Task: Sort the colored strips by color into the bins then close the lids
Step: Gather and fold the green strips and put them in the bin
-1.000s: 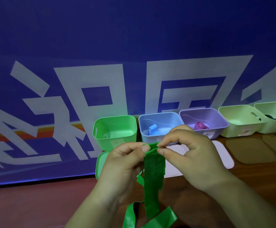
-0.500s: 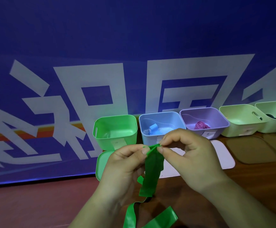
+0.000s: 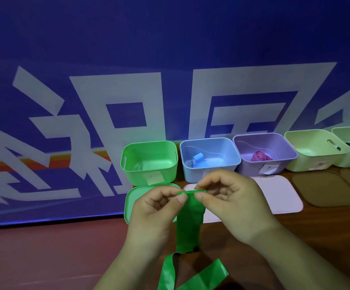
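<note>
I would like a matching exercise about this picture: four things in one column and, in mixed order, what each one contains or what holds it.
Things:
1. green bin
2. blue bin
3. purple bin
4. green strip

States:
a. contains a rolled pink strip
b. pinched by the left hand and the right hand
c. no strip visible inside
d. contains a blue strip

Pairs: 1-c, 2-d, 3-a, 4-b.

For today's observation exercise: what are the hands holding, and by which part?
The left hand and right hand pinch the green strip at its top end.
</note>
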`<state>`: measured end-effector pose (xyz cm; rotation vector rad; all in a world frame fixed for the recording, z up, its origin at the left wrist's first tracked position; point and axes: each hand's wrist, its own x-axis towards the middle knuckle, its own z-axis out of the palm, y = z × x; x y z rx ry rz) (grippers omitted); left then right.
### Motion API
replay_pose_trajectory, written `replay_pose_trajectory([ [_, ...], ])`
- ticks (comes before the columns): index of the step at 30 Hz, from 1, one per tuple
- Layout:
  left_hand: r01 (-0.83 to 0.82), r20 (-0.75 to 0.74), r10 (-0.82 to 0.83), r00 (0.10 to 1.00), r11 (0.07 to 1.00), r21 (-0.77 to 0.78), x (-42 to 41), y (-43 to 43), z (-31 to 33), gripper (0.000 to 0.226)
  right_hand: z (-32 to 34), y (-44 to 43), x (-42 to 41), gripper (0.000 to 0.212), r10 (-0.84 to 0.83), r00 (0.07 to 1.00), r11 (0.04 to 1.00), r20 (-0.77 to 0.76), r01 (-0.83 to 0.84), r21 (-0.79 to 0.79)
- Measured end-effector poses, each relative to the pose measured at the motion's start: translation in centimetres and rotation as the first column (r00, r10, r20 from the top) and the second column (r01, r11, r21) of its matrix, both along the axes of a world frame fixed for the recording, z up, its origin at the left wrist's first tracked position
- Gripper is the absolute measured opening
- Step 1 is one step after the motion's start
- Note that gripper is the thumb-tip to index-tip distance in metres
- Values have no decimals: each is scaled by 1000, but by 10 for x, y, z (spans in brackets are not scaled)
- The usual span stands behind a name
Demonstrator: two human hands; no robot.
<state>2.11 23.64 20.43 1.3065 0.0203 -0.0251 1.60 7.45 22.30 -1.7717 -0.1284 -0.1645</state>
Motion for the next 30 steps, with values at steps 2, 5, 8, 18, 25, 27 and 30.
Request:
replay_pose_trajectory([
  [2,-17,-7,17,1000,1000,25,1,9,-7,12,-6,1,3,33,47,997,999,-54,-46,28],
  [5,-35,-50,40,998,995,97,6,32,-24,4,-29,-3,10,24,38,988,999,-149,-37,10],
  [8,-87,-145,104,984,989,116,11,59,-49,14,-76,-11,20,14,5,947,988,-320,-54,-142],
  [18,-144,-309,227,924,952,270,11,91,-107,8,-207,-3,37,19,-79,827,895,-557,-187,-405],
  [25,-94,-364,207,908,948,303,20,95,-120,13,-243,18,79,33,-58,862,778,-503,-277,-564],
  [27,-92,-385,204,900,953,289,25,98,-123,12,-249,21,89,40,-40,854,742,-519,-322,-588],
  [30,-107,-416,210,885,961,257,34,103,-128,9,-260,25,98,41,-23,844,723,-536,-356,-592],
])
